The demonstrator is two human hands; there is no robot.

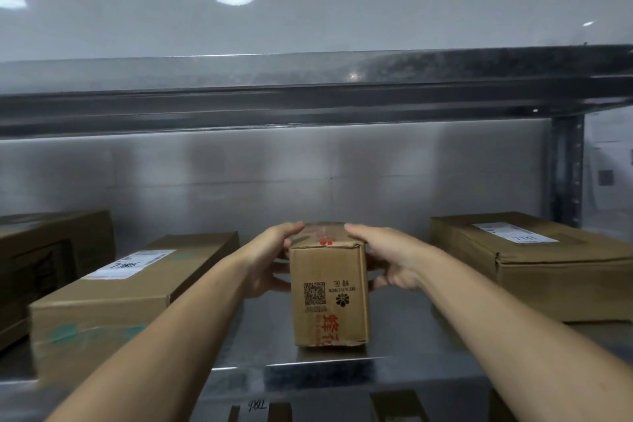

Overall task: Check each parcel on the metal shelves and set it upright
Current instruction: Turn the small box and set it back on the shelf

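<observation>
Gripping small parcel (329,288) w/ left hand (270,260) & right hand (390,257) on steel shelf (394,329), metal back panel (274,181) behind.

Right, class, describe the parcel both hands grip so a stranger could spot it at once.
On the metal shelf, look between the long left box and the wide right box, both flat with white labels. The small box there is gripped by the left hand and right hand; alone it shows a QR code and red print.

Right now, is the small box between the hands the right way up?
Upside down: the printed words on the front of the small box read inverted.
</observation>
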